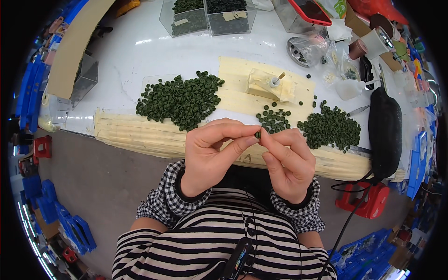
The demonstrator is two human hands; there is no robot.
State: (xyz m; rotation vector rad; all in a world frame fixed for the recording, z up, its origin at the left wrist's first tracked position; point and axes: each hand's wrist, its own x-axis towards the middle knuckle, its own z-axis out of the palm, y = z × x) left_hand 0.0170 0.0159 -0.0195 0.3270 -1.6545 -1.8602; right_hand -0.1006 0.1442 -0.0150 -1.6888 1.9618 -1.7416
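Over the near edge of the table, my left hand [207, 151] pinches a small dark green round piece [258, 135] between thumb and forefinger. My right hand [293, 163] meets it there, its fingertips closed on the piece's other side. The fingers cover most of the piece. Just beyond them lies a loose cluster of similar green pieces [274, 120]. A large heap of green pieces [179, 100] spreads to the left, and a smaller heap [332, 127] sits to the right. Behind the cluster stands a tape-wrapped block [263, 86] with a small upright peg.
Two clear bins [228, 21] of dark pieces stand at the back. A red-rimmed container [303, 16], a round dish [301, 51] and a white squeeze bottle [350, 89] are back right. A black padded object [385, 133] with a cable hangs over the right edge. Cream tape [140, 133] wraps the front edge.
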